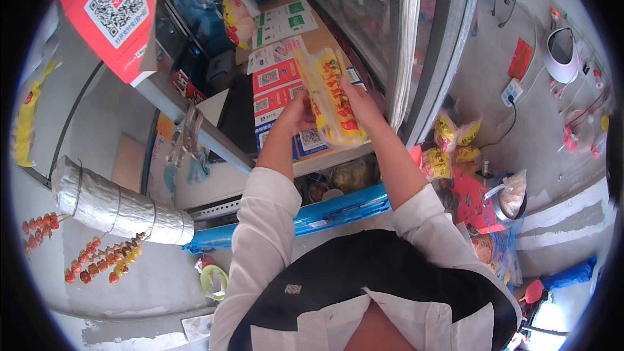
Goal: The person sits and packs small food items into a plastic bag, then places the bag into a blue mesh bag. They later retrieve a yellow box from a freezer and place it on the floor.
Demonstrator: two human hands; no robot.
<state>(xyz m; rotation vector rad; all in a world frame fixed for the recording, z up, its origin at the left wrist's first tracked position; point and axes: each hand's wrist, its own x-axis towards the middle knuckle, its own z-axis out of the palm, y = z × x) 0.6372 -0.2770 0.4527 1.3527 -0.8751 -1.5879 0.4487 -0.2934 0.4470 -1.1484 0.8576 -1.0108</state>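
A long bundle of clear plastic bags with yellow and red print (pixel 335 97) lies between my two hands, above the counter. My left hand (pixel 296 114) grips its left edge, some fingers hidden under it. My right hand (pixel 361 102) presses the opposite edge, thumb on top. Beneath the bundle, the counter top is covered with red, blue and white printed code sheets (pixel 273 80). Green and white sheets (pixel 287 22) lie farther back, with a filled yellow and clear plastic bag (pixel 238 14) standing near them.
Sliding glass panels in metal frames (pixel 434 58) border the right. A metal post (pixel 214 136) crosses at left, below a hanging red code sign (pixel 114 14). Candied fruit skewers (pixel 105 258) stick out of a wrapped foil roll (pixel 122 204). Yellow bags (pixel 441 156) and a pot (pixel 509 197) sit at right.
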